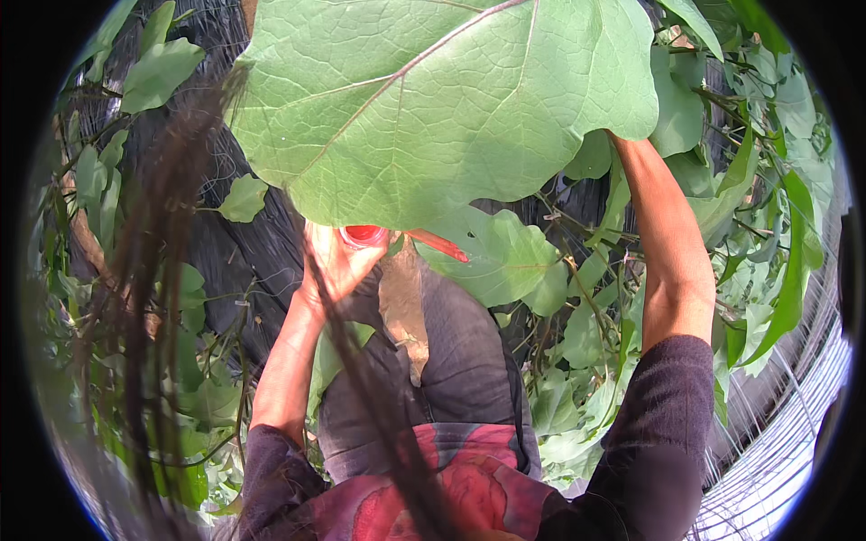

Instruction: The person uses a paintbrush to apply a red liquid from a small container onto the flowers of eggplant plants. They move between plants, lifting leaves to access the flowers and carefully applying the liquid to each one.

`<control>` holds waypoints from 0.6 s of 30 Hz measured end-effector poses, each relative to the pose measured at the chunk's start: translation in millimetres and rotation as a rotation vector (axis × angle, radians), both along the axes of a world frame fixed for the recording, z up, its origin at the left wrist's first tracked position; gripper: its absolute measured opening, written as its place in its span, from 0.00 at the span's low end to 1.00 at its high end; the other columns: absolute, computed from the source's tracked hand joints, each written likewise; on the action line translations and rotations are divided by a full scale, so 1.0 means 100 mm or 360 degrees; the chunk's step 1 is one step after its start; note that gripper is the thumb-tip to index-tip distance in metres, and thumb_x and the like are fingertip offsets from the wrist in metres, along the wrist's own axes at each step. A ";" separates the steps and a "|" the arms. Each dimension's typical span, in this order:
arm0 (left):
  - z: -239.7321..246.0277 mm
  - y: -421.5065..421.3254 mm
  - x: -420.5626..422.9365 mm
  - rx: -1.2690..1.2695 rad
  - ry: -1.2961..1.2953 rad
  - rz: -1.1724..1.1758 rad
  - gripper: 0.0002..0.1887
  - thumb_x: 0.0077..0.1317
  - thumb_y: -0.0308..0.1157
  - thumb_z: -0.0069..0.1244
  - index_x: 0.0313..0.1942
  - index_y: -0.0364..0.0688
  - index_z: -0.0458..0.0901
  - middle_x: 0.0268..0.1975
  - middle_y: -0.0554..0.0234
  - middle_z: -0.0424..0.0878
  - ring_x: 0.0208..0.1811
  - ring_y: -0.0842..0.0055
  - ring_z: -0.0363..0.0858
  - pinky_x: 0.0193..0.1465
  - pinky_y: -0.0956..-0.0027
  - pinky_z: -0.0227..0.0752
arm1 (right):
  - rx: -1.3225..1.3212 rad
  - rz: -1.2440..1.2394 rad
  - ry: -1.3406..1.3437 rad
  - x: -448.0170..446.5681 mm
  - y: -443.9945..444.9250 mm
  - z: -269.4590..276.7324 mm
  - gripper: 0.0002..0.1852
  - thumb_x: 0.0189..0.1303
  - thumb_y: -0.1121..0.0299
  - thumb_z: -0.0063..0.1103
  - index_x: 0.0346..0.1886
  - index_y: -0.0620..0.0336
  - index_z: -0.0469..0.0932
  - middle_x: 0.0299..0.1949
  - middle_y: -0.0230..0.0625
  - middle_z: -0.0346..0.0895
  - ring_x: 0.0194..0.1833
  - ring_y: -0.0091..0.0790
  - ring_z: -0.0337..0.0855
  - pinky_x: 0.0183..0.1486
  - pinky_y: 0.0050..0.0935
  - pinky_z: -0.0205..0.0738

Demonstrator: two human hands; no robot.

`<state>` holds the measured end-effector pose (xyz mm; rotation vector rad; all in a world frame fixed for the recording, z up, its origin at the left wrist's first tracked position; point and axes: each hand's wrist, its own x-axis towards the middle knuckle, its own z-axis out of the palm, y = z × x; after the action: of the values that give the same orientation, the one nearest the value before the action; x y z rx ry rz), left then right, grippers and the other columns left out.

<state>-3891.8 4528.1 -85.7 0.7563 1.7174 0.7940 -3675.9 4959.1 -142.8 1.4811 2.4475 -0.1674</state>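
Note:
A broad green leaf with a purplish midrib (406, 122), like an eggplant leaf, spans the upper middle close to the camera. Below its lower edge, my left hand (342, 260) is closed around a small round container with red contents (363, 234); the leaf covers part of the hand. A thin reddish stick-like thing (440, 245) juts out from under the leaf, right of the container, and what holds it is hidden. My right forearm reaches up on the right and passes behind the leaf, so my right hand is out of view.
Leafy plants (582, 331) crowd both sides, with thin stems and small clips. Black plastic ground sheeting (230, 264) lies at the left, and bare soil (404, 297) shows between my legs. Blurred dark strands of hair hang across the left of the view.

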 end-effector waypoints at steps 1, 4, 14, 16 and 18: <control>0.20 0.21 0.02 0.0102 0.0214 -0.0019 0.21 0.66 0.36 0.58 0.58 0.40 0.79 0.55 0.51 0.80 0.59 0.58 0.80 0.62 0.54 0.73 | -0.0021 -0.0061 0.0078 0.02 -0.04 -0.02 0.21 0.63 0.46 0.55 0.37 0.52 0.87 0.42 0.37 0.89 0.44 0.52 0.89 0.45 0.46 0.81; -0.08 -0.17 0.02 -0.0016 0.0017 -0.0012 0.18 0.67 0.33 0.56 0.56 0.39 0.82 0.48 0.50 0.87 0.52 0.58 0.85 0.57 0.58 0.77 | -0.0334 -0.0522 0.0475 -0.14 -0.15 0.14 0.24 0.62 0.44 0.57 0.37 0.57 0.87 0.38 0.38 0.90 0.41 0.54 0.88 0.44 0.45 0.80; 0.18 0.23 0.06 0.0149 0.0409 -0.0279 0.35 0.61 0.37 0.62 0.68 0.41 0.70 0.67 0.54 0.74 0.65 0.64 0.76 0.70 0.57 0.69 | -0.0270 -0.1124 0.0941 0.03 0.35 0.47 0.21 0.68 0.54 0.57 0.52 0.61 0.82 0.34 0.41 0.84 0.37 0.39 0.85 0.43 0.36 0.78; 0.23 0.39 0.10 0.0365 0.0527 -0.0114 0.42 0.47 0.24 0.73 0.63 0.39 0.71 0.60 0.55 0.77 0.57 0.63 0.82 0.63 0.61 0.76 | -0.0182 -0.1187 0.0795 0.22 0.63 0.40 0.19 0.71 0.58 0.56 0.56 0.62 0.79 0.32 0.40 0.81 0.35 0.33 0.83 0.42 0.32 0.78; 0.24 0.41 0.08 0.0328 0.0583 -0.0110 0.41 0.47 0.25 0.73 0.63 0.39 0.71 0.59 0.56 0.78 0.57 0.64 0.82 0.62 0.62 0.76 | 0.0018 -0.0760 0.0068 0.48 0.69 0.61 0.29 0.67 0.50 0.53 0.52 0.71 0.84 0.55 0.64 0.82 0.59 0.65 0.82 0.61 0.51 0.76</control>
<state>-3884.1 4569.0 -61.6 1.1530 1.9374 0.8305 -3628.1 5028.5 -82.0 2.0609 2.0821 -0.2810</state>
